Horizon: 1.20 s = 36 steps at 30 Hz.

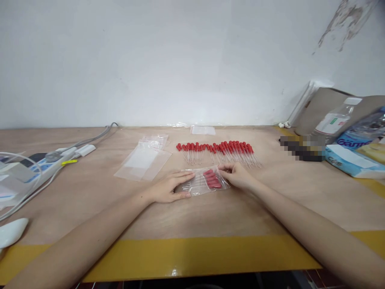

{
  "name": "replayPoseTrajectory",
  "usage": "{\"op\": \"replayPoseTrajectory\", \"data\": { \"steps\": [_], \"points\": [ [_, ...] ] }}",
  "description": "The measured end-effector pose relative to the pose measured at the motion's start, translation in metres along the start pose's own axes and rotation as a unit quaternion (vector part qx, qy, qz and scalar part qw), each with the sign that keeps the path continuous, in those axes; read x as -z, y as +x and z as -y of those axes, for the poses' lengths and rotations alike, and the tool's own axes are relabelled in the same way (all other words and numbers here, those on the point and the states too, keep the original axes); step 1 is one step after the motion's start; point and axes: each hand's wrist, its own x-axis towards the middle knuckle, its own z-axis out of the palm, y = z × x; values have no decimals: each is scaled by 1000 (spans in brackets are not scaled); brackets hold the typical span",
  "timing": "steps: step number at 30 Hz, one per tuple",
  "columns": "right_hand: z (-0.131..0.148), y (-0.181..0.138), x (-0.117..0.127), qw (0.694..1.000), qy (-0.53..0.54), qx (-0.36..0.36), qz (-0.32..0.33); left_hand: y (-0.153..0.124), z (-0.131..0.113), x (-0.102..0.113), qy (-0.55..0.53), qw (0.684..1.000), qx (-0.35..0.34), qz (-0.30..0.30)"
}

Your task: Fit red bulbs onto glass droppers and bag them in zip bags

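A clear plastic zip bag [197,186] lies on the table in front of me, with several red-bulbed droppers [212,179] inside, their bulbs towards the right end. My left hand [171,187] rests at the bag's left end, fingers stretched out and thumb apart, touching the plastic. At the opposite end, my right hand [236,175] pinches the bag's edge between thumb and fingers. Just beyond the bag, loose droppers with red bulbs [231,148] lie side by side in a row, thin tips pointing towards me.
Flat clear bags [144,158] overlap left of the droppers; another small bag [203,130] lies by the wall. A power strip [49,162] with cables and a white mouse [13,233] are at left. Bottles [335,120] and a blue tissue pack [353,162] stand at right.
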Motion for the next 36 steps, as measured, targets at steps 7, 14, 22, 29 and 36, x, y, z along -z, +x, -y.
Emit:
{"op": "replayPoseTrajectory", "data": {
  "steps": [7, 14, 22, 29, 36],
  "points": [
    [-4, 3, 9, 988, -129, -13, -87, 0, 0, 1, -5, 1000, 3, 11],
    [7, -3, 2, 999, -33, -37, 5, -1, 0, 5, -82, 997, -10, 2],
    [8, -7, -5, 952, 290, -68, 77, 0, 3, 3, -128, 952, 185, -208],
    [13, -8, -25, 924, 361, -42, 117, 7, -25, 8, -520, 781, 331, -98],
    [11, -16, -37, 936, 302, -82, 161, 19, -25, -12, -591, 707, 279, -269]
  ]
}}
